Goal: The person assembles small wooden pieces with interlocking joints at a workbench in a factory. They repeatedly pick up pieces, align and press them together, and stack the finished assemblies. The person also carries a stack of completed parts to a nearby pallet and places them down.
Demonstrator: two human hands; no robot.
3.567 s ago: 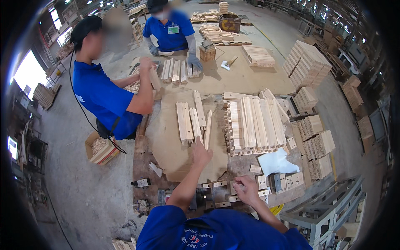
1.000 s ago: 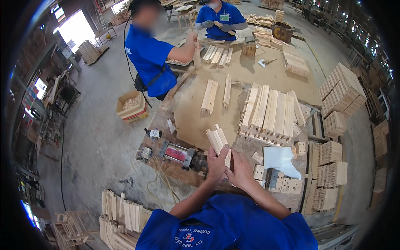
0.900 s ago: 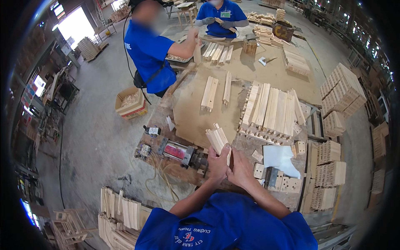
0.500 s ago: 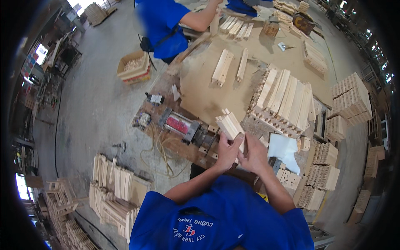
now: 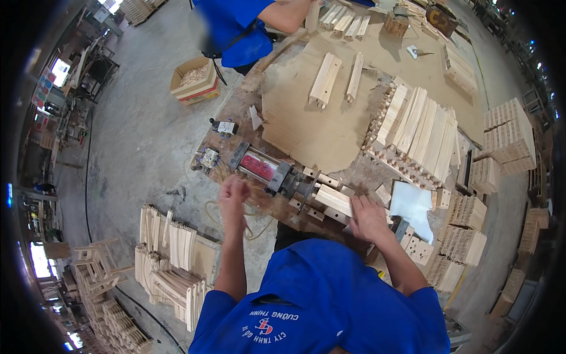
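Observation:
A bundle of pale wooden bars [image 5: 335, 199] lies in line with the rod end of a pneumatic cylinder [image 5: 258, 167], between drilled wooden blocks [image 5: 307, 209]. My right hand [image 5: 369, 218] grips the far end of these bars from above, its fingers over the wood. My left hand [image 5: 233, 194] is apart from the bars, just left of the cylinder near its hoses; motion blurs its fingers, so their state is unclear. A stack of wooden bars [image 5: 421, 133] sits to the right, and two more bars [image 5: 325, 79] lie on the cardboard [image 5: 295, 133] beyond.
A white foam sheet [image 5: 411, 206] lies right of my right hand. Small valves [image 5: 224, 126] sit at the bench's left edge. A co-worker in blue [image 5: 239, 29] stands at the far side by a box of dowels [image 5: 193, 79]. Wood piles [image 5: 171, 248] stand on the floor.
The bars, held in both hands above the bench, are now down in line with the cylinder. My left hand has let go and moved left; my right hand stays on them.

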